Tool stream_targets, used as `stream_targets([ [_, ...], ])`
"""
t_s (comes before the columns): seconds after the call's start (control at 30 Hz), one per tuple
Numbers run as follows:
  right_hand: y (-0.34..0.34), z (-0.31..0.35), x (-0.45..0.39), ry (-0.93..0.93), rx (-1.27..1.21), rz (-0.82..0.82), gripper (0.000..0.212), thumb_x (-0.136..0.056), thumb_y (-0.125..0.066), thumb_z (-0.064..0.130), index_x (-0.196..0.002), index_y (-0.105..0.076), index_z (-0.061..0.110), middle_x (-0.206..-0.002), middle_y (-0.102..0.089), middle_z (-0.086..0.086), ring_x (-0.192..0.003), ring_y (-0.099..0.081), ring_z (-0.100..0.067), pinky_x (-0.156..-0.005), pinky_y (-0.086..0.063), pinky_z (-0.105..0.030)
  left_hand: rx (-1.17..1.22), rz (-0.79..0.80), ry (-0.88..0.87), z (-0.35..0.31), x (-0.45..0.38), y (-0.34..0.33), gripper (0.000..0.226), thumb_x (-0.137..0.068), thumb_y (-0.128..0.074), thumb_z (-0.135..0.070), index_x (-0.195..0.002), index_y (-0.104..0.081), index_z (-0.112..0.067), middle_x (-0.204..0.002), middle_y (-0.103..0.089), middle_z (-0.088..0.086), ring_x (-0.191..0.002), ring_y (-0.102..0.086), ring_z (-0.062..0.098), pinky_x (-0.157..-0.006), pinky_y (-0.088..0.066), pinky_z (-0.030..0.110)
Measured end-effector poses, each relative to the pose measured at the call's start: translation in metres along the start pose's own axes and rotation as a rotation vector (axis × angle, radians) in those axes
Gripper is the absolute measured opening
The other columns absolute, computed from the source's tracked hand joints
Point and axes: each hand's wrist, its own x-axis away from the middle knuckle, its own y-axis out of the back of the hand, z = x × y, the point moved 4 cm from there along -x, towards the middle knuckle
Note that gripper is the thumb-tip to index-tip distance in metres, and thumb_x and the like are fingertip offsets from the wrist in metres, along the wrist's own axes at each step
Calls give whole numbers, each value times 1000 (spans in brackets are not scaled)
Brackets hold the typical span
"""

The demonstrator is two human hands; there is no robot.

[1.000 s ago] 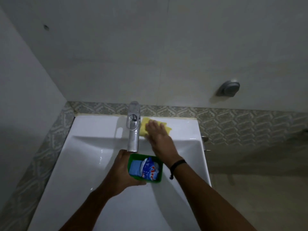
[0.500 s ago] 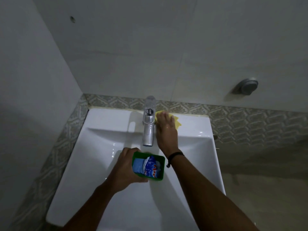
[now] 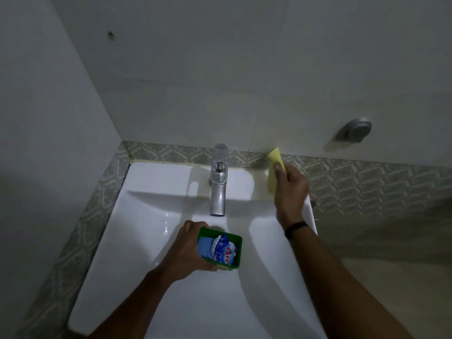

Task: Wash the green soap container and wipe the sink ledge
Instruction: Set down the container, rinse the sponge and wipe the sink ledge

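Over basin: green container (image 3: 220,250) in left hand (image 3: 188,253)

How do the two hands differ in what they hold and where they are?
The left hand grips the green soap container low over the sink basin; the right hand holds a yellow cloth raised by the back ledge. The right wrist wears a black band; the left shows none. Both hands have their fingers curled around something.

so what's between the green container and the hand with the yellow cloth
In the head view, only bare white sink lies between the green container, held by the left hand, and the right hand gripping the yellow cloth. The tap stands off to the left.
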Motion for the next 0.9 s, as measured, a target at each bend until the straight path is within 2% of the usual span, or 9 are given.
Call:
stream_targets([
  [0.07, -43, 9, 5, -73, -117, 113, 22, -91, -61, 17, -107, -72, 6, -88, -67, 3, -70, -57, -2, -62, -46, -19, -10, 8, -9, -2, -3, -1, 83, -40, -94, -40, -111, -52, -29, -102, -42, -11, -98, -45, 8, -74, -43, 14],
  [0.13, -80, 15, 19, 46, -24, 331, 21, -91, -58, 8, -107, -71, 6, -89, -68, 4, -65, -55, 4, -61, -42, -13, -4, 8, -18, -4, -6, -1, 84, -39, -94, -42, -111, -52, -28, -103, -42, -11, -98, -46, 8, -76, -45, 16],
  [0.3, -102, 24, -7, 442, 413, 803, 23, -82, -53, -10, -92, -72, -1, -94, -72, -17, -83, -65, -28, -71, -47, -34, 10, 18, 6, 0, -9, -2, 93, -39, -96, -36, -119, -49, -22, -109, -40, -6, -100, -45, 6, -78, -42, 8],
  [0.37, -102, 33, -16, 496, 577, 932, 20, -83, -51, -10, -85, -70, -5, -91, -71, -20, -81, -64, -32, -67, -41, -31, 10, 22, 12, 0, -9, -3, 93, -40, -95, -35, -120, -49, -22, -109, -40, -6, -100, -45, 7, -77, -40, 6],
  [0.47, -98, 44, -18, 620, 653, 969, 17, -82, -52, -12, -77, -67, -5, -84, -70, -20, -69, -59, -26, -58, -27, -20, 22, 13, 19, -2, -10, -2, 89, -41, -95, -35, -117, -49, -25, -109, -41, -7, -100, -46, 7, -79, -45, 12],
  [0.53, -93, 37, -18, 734, 696, 1027, 18, -82, -54, -9, -85, -70, 0, -89, -72, -15, -69, -60, -20, -62, -35, -18, 34, 9, 26, -1, -11, -2, 88, -41, -96, -34, -114, -48, -27, -108, -41, -6, -100, -46, 8, -80, -47, 15],
  [0.67, -68, 6, -18, 877, 907, 1055, 39, -86, -54, -3, -122, -62, 9, -134, -57, -9, -111, -60, -29, -91, -50, -36, 15, 26, 16, -4, -15, -6, 93, -41, -96, -34, -120, -47, -25, -111, -41, -4, -103, -46, 9, -86, -50, 23],
  [0.83, 32, -34, -40, 607, 920, 760, 35, -96, -53, 24, -131, -57, 22, -139, -52, 6, -127, -50, -15, -108, -37, -30, 8, 57, -71, -15, -20, -17, 91, -38, -93, -42, -116, -49, -25, -111, -43, -4, -103, -49, 12, -85, -51, 28],
  [0.9, 68, -45, -49, 427, 946, 625, 41, -93, -53, 8, -132, -55, 18, -141, -51, 2, -128, -49, -21, -107, -38, -37, 20, 45, -82, -18, -21, -23, 88, -38, -90, -48, -114, -50, -26, -111, -43, -4, -103, -52, 14, -83, -54, 32],
])
